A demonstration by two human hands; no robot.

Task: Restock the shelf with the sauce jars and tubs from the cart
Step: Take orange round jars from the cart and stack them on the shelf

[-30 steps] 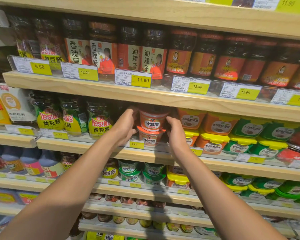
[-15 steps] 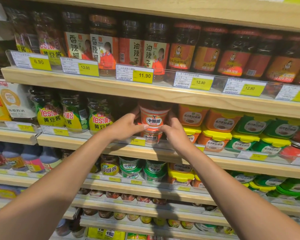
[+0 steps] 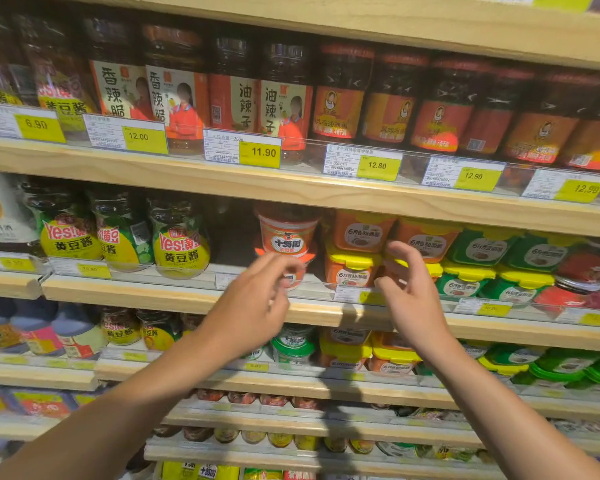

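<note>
Two red sauce tubs [image 3: 286, 233] stand stacked on the second wooden shelf [image 3: 174, 297], between the yellow-green soybean jars and the orange tubs. My left hand [image 3: 253, 306] hovers in front of the lower tub, fingers loosely curled, holding nothing. My right hand [image 3: 411, 292] is to the right of the stack, fingers relaxed and spread, also holding nothing. Both hands are off the tubs and in front of the shelf edge. The lower tub is partly hidden by my left fingers.
Soybean-sauce jars [image 3: 181, 244] stand left of a dark gap. Orange and yellow-lidded tubs [image 3: 357, 251] and green tubs [image 3: 482, 268] fill the right. Chili-oil jars [image 3: 284, 102] line the shelf above behind price tags [image 3: 243, 150]. More jars and tubs sit on lower shelves.
Both hands let go of the stacked red tubs and drew back from the shelf toward me; the tubs stay in place. The camera moved closer.
</note>
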